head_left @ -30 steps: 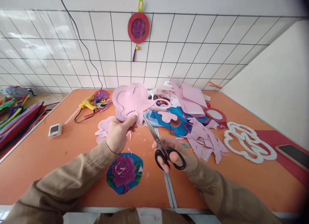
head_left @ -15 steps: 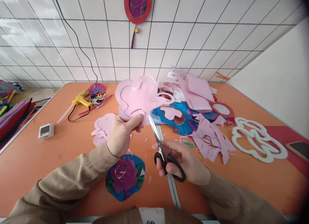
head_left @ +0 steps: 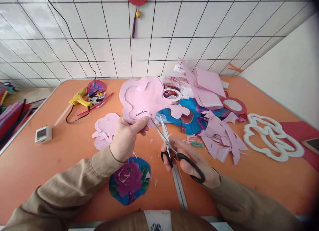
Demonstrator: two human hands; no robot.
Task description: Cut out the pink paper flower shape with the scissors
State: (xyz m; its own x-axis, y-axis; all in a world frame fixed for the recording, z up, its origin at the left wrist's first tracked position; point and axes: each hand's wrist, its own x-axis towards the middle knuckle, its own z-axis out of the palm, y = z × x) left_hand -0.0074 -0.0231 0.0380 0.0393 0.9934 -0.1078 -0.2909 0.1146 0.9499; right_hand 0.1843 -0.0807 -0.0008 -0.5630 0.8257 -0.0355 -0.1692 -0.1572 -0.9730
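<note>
My left hand (head_left: 127, 136) pinches the lower edge of a pink cloud-shaped cutout (head_left: 142, 98), thumb on top, beside a small dark leaf-sprig drawing. My right hand (head_left: 191, 161) has its fingers through the black handles of a pair of scissors (head_left: 167, 141). The blades are spread apart and point up at the cutout's lower right edge, one tip close to my left thumb. Below lies a round piece of blue fabric with a purple flower (head_left: 129, 181). Smaller pink cutouts (head_left: 106, 128) rest on the table behind my left wrist.
Pink scraps (head_left: 221, 136), blue patterned fabric (head_left: 190, 119) and folded pink sheets (head_left: 209, 86) are heaped at the back right. White cloud-shaped frames (head_left: 271, 138) lie farther right. A yellow glue gun (head_left: 81, 98) and a small white device (head_left: 43, 134) are at left.
The scissors' blades have spread from nearly closed to wide apart, and my right hand has opened with the handles. My left hand keeps hold of the pink cutout. The view has tilted slightly downward.
</note>
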